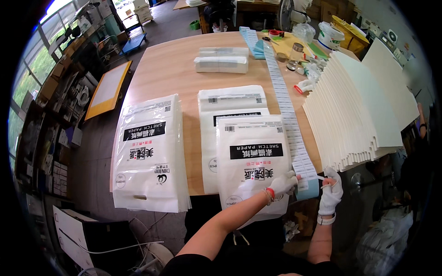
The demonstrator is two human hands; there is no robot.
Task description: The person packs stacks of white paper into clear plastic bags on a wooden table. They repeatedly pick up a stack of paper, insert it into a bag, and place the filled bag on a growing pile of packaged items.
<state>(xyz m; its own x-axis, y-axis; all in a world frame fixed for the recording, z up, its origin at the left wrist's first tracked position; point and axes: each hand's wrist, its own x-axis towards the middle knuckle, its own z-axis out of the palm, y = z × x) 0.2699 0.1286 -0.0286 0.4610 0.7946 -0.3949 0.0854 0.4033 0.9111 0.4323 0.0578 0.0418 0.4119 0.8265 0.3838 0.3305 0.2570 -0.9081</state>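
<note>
- At the near right edge of a pale wooden bench (184, 92), a long strip of white printed labels (282, 87) on light blue backing comes down from a loose blue heap at the far side; its near end curls at the edge, blue underside showing.
- Left hand (285, 185): in a white glove with red at the cuff, resting over the front pack, a bare fingertip on the strip's left edge. Whether it grips the strip, I cannot tell.
- Right hand (329, 191): gloved in white, with a white band at the wrist, fingers curled and bare fingertips pinching a small white piece (319, 177) at the strip's right edge.
- Beneath the left hand, the front pack (255, 131), white plastic with a black printed panel, overlaps a similar rear pack (208, 154).
- To the left, a taller pile of matching packs (145, 156), shiny and slightly fanned.
- Farther back, a white wrapped bundle (221, 65).
- To the right, a large fanned stack of cream boards (338, 115); beyond it, a glass jar (293, 59) and a white bucket (330, 37).
</note>
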